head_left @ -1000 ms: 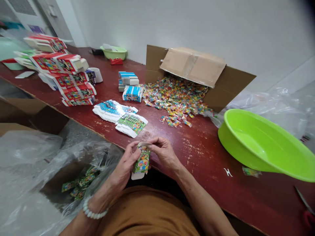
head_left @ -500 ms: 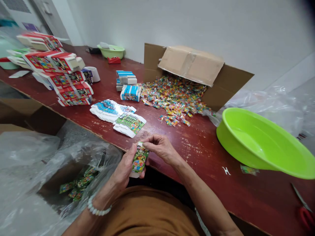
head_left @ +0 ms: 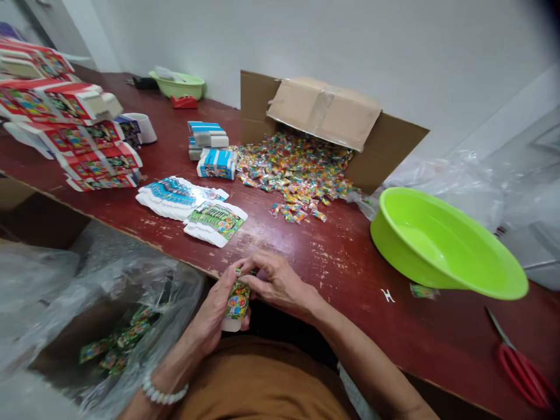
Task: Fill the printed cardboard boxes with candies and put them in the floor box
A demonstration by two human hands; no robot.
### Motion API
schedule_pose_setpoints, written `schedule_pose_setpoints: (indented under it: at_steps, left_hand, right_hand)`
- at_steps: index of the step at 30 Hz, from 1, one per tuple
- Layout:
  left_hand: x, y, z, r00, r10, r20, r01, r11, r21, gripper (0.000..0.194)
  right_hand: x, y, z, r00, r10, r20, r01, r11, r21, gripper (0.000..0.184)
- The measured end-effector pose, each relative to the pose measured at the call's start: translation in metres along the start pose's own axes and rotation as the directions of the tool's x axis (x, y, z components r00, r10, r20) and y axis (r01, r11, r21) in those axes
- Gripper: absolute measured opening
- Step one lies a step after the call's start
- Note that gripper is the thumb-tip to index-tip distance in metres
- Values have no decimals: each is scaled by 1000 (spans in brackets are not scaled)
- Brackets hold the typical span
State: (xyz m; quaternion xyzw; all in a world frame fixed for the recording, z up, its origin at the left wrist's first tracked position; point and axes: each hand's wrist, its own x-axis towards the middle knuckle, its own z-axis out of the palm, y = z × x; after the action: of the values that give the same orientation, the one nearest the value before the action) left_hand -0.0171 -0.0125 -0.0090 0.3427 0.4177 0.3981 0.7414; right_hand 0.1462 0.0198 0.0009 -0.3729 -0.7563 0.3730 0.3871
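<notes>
red table (head_left: 332,256), left hand (head_left: 212,309), right hand (head_left: 277,286): fingers (head_left: 256,279) clenched on printed carton (head_left: 234,300), lettering unreadable.

Left hand (head_left: 212,312) grips printed carton (head_left: 237,301) — right hand (head_left: 275,283) pinches top.

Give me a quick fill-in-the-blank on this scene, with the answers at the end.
1. The left hand and right hand hold a printed carton, and a white beaded bracelet circles the ____ wrist.
2. Wrapped sweets lie spilled from a tipped ____ box.
3. The tilted plastic basin is ____.
4. The scissors on the table have ____ handles.

Answers: left; cardboard; green; red.
</notes>
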Motion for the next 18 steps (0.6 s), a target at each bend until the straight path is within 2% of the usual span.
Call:
schedule_pose_setpoints:
  at_steps: [1, 3, 4, 5, 6, 9, 10, 12, 14, 16, 18]
  left_hand:
    - [-1, -3, -1, 1000, -18, 3, 18, 1000, -22, 66]
    - [-6, -9, -5, 997, -81, 5, 81, 993, -91, 58]
    - [-9, -12, -8, 993, -121, 3, 121, 985, -127, 55]
    - [-13, -16, -12, 986, -168, 3, 166, 974, -156, 51]
    - [-18, -19, -18, 977, -214, 1, 210, 962, -174, 49]
    - [-30, -26, -47, 958, -281, -62, 270, 953, -137, 47]
    - [-33, -26, -60, 959, -268, -96, 261, 962, -83, 47]
    - [-37, -21, -88, 972, -209, -107, 220, 970, 108, 44]
    - [-39, -10, -113, 973, -227, 43, 195, 909, 369, 39]
    - [-39, 3, -128, 912, -352, 209, 172, 793, 585, 38]
    - [-38, 12, -130, 850, -443, 283, 149, 720, 678, 38]
  right_hand:
    - [4, 6, -9, 999, 45, 4, -45, 999, -8, 12]
    - [15, 25, -38, 972, 199, -124, -207, 977, -54, 18]
    - [20, 36, -58, 908, 292, -299, -341, 932, -126, 20]
    - [24, 48, -79, 775, 354, -523, -506, 843, -180, 21]
    - [26, 60, -101, 688, 364, -627, -585, 790, -183, 25]
    - [21, 95, -152, 514, 399, -759, -721, 680, -130, 31]
    - [17, 104, -161, 480, 411, -775, -745, 658, -112, 29]
    - [9, 119, -170, 450, 425, -785, -761, 642, -89, 25]
    - [4, 127, -169, 455, 431, -779, -746, 663, -68, 24]
    - [2, 128, -163, 476, 436, -764, -702, 711, -32, 25]
    - [1, 123, -154, 509, 431, -745, -630, 776, 19, 30]
